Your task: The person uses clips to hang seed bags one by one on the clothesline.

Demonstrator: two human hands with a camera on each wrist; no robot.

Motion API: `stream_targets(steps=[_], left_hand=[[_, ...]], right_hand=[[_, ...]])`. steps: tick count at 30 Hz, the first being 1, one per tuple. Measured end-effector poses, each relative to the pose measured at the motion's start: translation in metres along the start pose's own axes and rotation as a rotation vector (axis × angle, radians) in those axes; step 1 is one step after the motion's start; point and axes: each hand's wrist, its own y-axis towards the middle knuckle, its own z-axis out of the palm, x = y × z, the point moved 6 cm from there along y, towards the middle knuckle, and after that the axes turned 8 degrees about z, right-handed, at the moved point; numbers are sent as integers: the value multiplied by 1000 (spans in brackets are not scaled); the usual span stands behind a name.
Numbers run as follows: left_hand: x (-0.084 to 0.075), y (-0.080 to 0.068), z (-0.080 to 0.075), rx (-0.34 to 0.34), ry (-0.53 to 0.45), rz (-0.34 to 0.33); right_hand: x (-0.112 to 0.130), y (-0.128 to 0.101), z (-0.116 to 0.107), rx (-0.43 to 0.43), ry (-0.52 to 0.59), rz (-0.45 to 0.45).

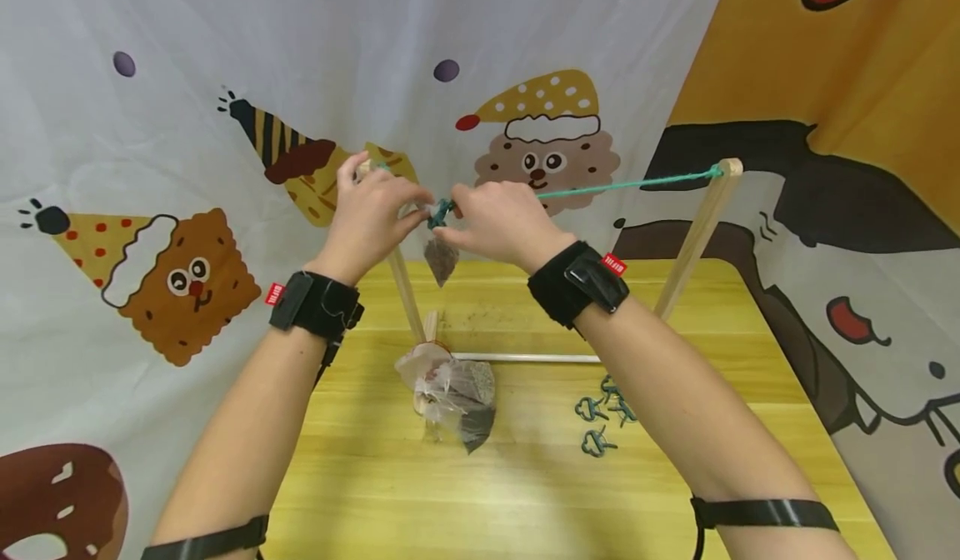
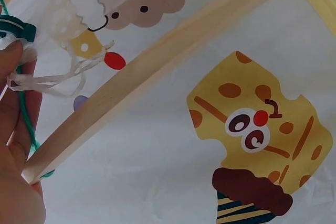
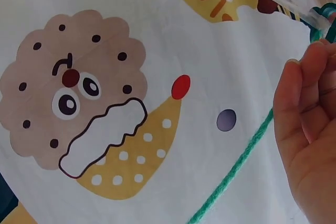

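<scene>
Both hands work at a taut green string (image 1: 637, 183) strung between two wooden posts. A dark green plastic clip (image 1: 441, 212) sits at the string, and below it hangs a small clear bag (image 1: 441, 262) with dark grainy contents. My left hand (image 1: 375, 210) pinches the bag's gathered neck beside the clip; loose white tie ends (image 2: 58, 81) trail from it in the left wrist view. With thumb and index finger, my right hand (image 1: 504, 222) grips the clip from the right. In the right wrist view the clip (image 3: 326, 11) is partly cut off by the edge.
Left post (image 1: 405, 293) and right post (image 1: 697, 239) rise from the wooden table (image 1: 525, 493), a white bar (image 1: 532, 358) running between them. Another filled clear bag (image 1: 468, 402) lies by the left post. Several green clips (image 1: 596, 442) lie under my right forearm. A printed cloth (image 1: 360, 60) hangs behind.
</scene>
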Motion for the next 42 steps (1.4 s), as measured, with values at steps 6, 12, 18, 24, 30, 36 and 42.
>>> stream_targets(steps=[6, 12, 18, 24, 30, 36, 42], left_hand=[[-4, -3, 4, -14, 51, 31], [-9, -3, 8, -18, 129, 62], [-21, -3, 10, -32, 222, 90], [-31, -1, 13, 8, 300, 75], [-35, -4, 16, 13, 329, 69], [-36, -5, 13, 1, 300, 70], [-35, -14, 7, -36, 225, 24]], right_hand=[[-4, -4, 9, -14, 8, 23], [-7, -8, 15, -62, 34, 20], [-6, -11, 23, -63, 36, 36], [-7, -13, 30, -70, 41, 32], [-8, -14, 32, -87, 44, 22], [-7, -17, 31, -137, 66, -11], [-11, -24, 30, -156, 186, -35]])
